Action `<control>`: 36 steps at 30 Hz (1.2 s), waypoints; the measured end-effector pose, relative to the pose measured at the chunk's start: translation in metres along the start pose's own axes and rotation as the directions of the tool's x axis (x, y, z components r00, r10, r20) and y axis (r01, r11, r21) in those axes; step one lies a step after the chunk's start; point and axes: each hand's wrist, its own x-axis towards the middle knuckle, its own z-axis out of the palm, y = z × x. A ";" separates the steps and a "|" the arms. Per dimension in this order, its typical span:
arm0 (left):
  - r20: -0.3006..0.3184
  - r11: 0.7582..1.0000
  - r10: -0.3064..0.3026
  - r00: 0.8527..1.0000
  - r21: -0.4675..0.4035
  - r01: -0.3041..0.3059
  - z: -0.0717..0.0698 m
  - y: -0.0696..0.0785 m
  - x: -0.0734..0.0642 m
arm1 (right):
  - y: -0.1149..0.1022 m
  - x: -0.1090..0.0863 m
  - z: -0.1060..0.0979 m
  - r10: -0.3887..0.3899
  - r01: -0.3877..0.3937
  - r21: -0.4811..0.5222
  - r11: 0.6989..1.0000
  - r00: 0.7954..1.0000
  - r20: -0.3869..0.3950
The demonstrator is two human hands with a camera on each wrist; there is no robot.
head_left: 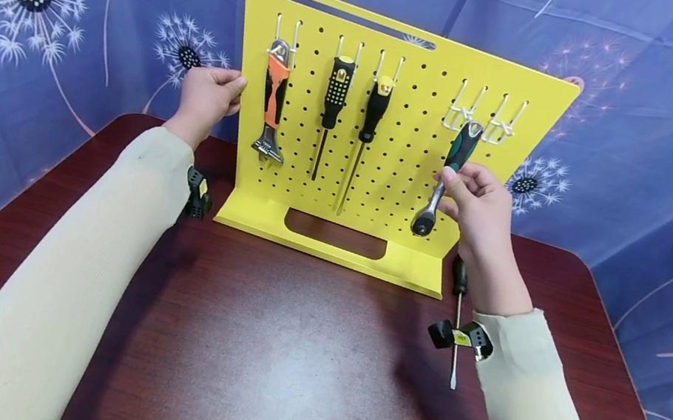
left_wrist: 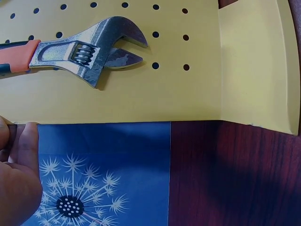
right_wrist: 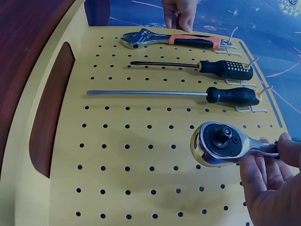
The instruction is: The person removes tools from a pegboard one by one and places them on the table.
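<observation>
At far left, on the side edge of the yellow pegboard (head_left: 404, 169), the left hand (head_left: 205, 101), thumb and fingers pinching the rim; in the left wrist view, cut off at the border, with only a few fingers showing. Below, a black wrist camera (head_left: 197, 193), dark and hard to make out. Next along, hanging from white hooks, the adjustable wrench (head_left: 275, 94), orange and black at the handle, jaws downward; handle cut off in the left wrist view. Then a dotted screwdriver (head_left: 337, 94), tip downward, and beside it a longer screwdriver (head_left: 377, 108), thin shaft easy to lose against the yellow. Farther right, in front of the board, the ratchet wrench (head_left: 463, 146), handle up, round head down, between thumb and fingers of the right hand (head_left: 486, 203); part of the grip hidden by the thumb, handle end out of sight in the right wrist view. Just above, two more sets of hooks; contact with the handle impossible to tell. At far right, on the dark red table (head_left: 206, 337), a loose screwdriver (head_left: 460, 278), handle end hidden behind the right hand and wrist, shaft partly covered by the second wrist camera (head_left: 476, 337).
</observation>
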 end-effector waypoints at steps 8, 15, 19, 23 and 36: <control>-0.002 1.000 0.010 1.000 -0.001 -0.010 -0.002 -0.001 -0.001 | 0.004 -0.007 -0.011 0.033 -0.032 -0.018 0.999 0.999 0.007; -0.002 1.000 0.011 1.000 -0.011 -0.011 -0.002 -0.002 -0.001 | 0.013 -0.008 -0.021 0.070 -0.070 -0.003 0.998 0.997 -0.020; -0.001 1.000 0.008 1.000 -0.018 -0.008 -0.002 -0.002 -0.001 | 0.019 -0.009 -0.027 0.085 -0.085 -0.021 0.996 0.996 -0.038; -0.003 1.000 0.006 1.000 -0.025 -0.006 -0.002 -0.002 -0.001 | 0.025 -0.011 -0.033 0.095 -0.098 -0.053 0.994 0.994 -0.044; -0.003 1.000 -0.003 1.000 -0.024 0.003 0.000 -0.001 0.003 | 0.047 -0.019 -0.060 0.158 -0.165 -0.083 0.983 0.984 -0.086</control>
